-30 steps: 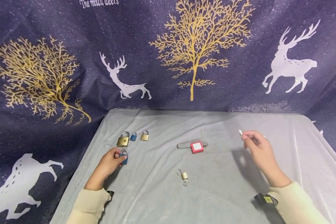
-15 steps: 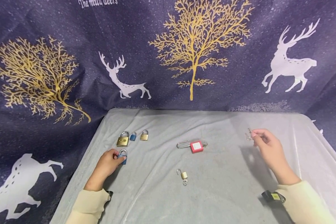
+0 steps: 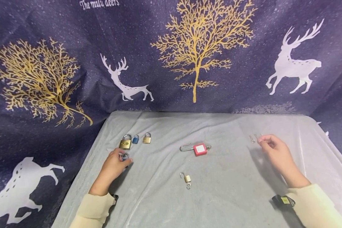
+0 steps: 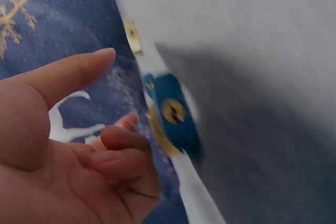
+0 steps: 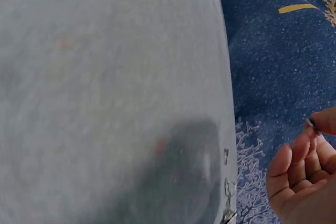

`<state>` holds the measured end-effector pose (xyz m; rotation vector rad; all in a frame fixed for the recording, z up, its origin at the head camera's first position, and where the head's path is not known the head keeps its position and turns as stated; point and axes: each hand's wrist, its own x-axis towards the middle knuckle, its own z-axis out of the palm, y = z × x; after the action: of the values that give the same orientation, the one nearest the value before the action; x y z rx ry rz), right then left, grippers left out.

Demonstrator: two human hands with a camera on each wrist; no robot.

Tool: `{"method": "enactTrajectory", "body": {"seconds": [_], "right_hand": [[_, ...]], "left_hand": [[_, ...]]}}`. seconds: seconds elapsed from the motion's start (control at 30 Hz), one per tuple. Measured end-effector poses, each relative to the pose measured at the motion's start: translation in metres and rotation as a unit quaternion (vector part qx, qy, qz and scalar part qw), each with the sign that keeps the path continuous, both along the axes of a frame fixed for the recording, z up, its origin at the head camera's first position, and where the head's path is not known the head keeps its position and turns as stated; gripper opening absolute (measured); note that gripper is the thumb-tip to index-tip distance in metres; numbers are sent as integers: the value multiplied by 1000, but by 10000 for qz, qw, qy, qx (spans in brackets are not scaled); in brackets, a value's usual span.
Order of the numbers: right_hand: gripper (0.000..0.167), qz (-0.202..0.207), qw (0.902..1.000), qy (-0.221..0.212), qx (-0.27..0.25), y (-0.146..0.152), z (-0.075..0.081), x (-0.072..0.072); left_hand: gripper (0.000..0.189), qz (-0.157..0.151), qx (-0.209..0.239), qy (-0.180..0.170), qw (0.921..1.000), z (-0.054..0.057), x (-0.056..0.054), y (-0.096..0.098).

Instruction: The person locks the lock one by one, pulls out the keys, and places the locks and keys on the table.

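Note:
My left hand (image 3: 113,164) is around a blue padlock (image 3: 125,156) at the table's left, its fingers overlapping the lock in the head view. In the left wrist view the thumb and curled fingers stand apart from the blue padlock (image 4: 172,111), whose keyhole faces the camera. Behind it are a large brass padlock (image 3: 125,143), a small blue padlock (image 3: 135,139) and a smaller brass padlock (image 3: 147,138). At the right, my right hand (image 3: 276,153) pinches a small metal key (image 5: 311,124), mostly hidden by the fingertips. Thin metal keys (image 3: 252,139) lie just left of it.
A red padlock (image 3: 200,149) with its shackle out and a key in it lies mid-table. Nearer is a small brass padlock (image 3: 187,179), shackle swung out, with a key ring at its base. Grey cloth (image 3: 222,196) covers the table; a dark deer-patterned cloth (image 3: 171,63) hangs behind.
My right hand has moved right with a key, and keys now show on the cloth left of it. The left thumb and fingers have come off the blue padlock, which they pinched before.

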<state>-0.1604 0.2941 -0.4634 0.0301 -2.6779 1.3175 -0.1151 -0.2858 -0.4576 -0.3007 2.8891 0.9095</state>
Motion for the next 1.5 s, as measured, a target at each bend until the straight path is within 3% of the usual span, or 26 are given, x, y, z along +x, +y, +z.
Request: {"method": "enactTrajectory", "body": {"seconds": [0.37, 0.57, 0.83, 0.93, 1.23, 1.5], "right_hand": [[31, 176, 9961, -614, 613, 4, -9, 1], [28, 288, 9935, -692, 858, 5, -11, 0], [35, 633, 9834, -1314, 1078, 6, -14, -2], [33, 720, 9802, -1344, 1261, 6, -16, -3], [31, 836, 9739, -1327, 1640, 7, -17, -6], [26, 745, 9728, -1249, 1805, 7, -18, -6]], "left_hand": [[29, -732, 155, 500, 9959, 9, -3, 43], [21, -1037, -11, 596, 9928, 13, -8, 60], [21, -1492, 226, 280, 9881, 22, -15, 84], [20, -1661, 299, 261, 9853, 23, -15, 95], [16, -2257, 367, 256, 9732, 11, -12, 126], [9, -2808, 9, 609, 9578, 1, -10, 154]]}}
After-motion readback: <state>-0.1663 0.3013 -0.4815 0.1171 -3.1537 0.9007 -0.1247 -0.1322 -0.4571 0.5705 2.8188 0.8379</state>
